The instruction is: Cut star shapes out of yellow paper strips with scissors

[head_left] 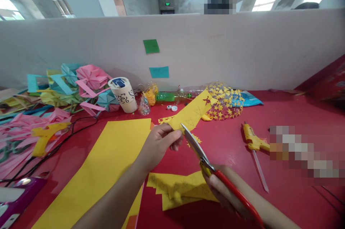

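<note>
My left hand (pixel 163 141) pinches the lower end of a yellow paper strip (pixel 190 115), which slants up to the right. Star outlines are drawn on the strip, and its far end has cut-out gaps. My right hand (pixel 225 186) is wrapped round scissors (pixel 198 150) with red handles. Their blade tips touch or overlap the strip's lower edge, close to my left thumb. Small yellow paper stars (pixel 195 140) lie on the red table beyond the blades. Below my hands rests a pile of yellow strips (pixel 178 187) with pencil marks, partly covered by my right hand.
Large yellow sheets (pixel 115 150) lie on the left. Further left are a yellow glue gun (pixel 44 137) with a cord and folded paper shapes (pixel 91 78). A white cup (pixel 122 96), a bag of stars (pixel 225 101) and another glue gun (pixel 252 137) surround the work area. A partition (pixel 107 42) stands behind.
</note>
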`<move>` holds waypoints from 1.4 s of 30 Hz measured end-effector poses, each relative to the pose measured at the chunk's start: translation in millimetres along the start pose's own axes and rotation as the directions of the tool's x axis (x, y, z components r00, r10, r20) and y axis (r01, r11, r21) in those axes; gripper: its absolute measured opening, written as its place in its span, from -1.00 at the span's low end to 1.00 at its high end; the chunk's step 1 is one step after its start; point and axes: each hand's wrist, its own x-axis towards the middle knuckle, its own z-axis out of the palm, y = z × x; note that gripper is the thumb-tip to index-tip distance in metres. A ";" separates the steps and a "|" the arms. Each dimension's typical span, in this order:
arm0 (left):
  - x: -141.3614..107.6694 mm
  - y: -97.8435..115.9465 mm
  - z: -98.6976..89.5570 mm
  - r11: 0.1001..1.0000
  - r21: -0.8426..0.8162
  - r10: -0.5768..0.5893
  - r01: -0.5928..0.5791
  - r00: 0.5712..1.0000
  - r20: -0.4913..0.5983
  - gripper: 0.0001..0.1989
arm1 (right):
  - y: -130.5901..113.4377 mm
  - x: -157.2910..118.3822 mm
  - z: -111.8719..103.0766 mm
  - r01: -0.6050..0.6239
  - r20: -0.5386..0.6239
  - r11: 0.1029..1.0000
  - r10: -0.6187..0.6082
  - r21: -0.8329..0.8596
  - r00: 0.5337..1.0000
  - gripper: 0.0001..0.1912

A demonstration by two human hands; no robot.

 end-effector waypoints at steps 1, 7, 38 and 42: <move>0.0 -0.3 0.2 1.000 0.002 -0.004 0.004 1.000 -0.003 -0.76 | -0.4 -0.4 0.4 -0.001 0.006 1.000 0.001 0.005 1.000 -0.41; -0.5 -0.9 2.5 1.000 0.015 0.001 -0.001 1.000 -0.013 -0.75 | -3.4 -1.5 3.7 -0.003 0.005 1.000 0.003 0.031 1.000 -0.46; 3.5 -0.6 -5.8 0.997 -0.074 0.024 -0.028 0.998 -0.055 -0.78 | 13.4 4.4 3.7 0.010 -0.034 0.999 -0.011 -0.037 0.999 -0.55; 3.3 0.6 -5.1 0.996 -0.087 0.020 -0.030 0.993 -0.114 -0.79 | 20.3 7.5 8.5 0.002 -0.072 1.000 -0.003 -0.026 0.997 -0.48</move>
